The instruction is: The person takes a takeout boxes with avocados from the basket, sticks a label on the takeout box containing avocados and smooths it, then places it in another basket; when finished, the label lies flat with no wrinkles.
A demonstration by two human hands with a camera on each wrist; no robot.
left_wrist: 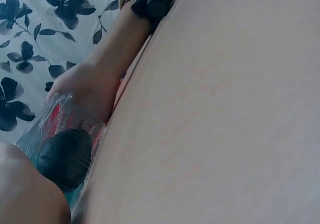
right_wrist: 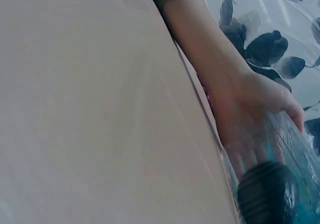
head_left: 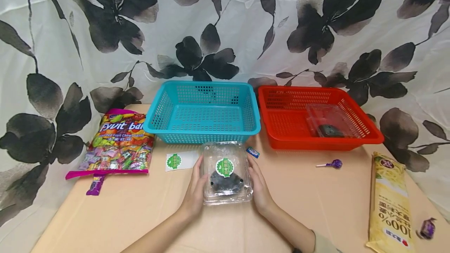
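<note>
Between my two hands is a clear plastic clamshell box [head_left: 227, 151] with a round green sticker on its lid and dark, rounded contents [head_left: 225, 184]. My left hand [head_left: 194, 194] grips its left side, and my right hand [head_left: 261, 190] grips the right side. Through the plastic in the left wrist view, the contents show as a dark oval [left_wrist: 67, 159]. Just left of the box lies a white card [head_left: 190, 158] with a matching green sticker. A small blue wrapped candy [head_left: 253, 152] lies by my right fingertips.
Behind the box stands a blue basket [head_left: 202, 138]. The red basket [head_left: 316, 143] beside it holds another clear box [head_left: 334, 116]. A candy bag [head_left: 119, 143] and a purple wrapped candy [head_left: 95, 185] lie left. Rightward are a lollipop [head_left: 336, 163], a yellow noodle packet [head_left: 390, 206] and another purple candy [head_left: 427, 228].
</note>
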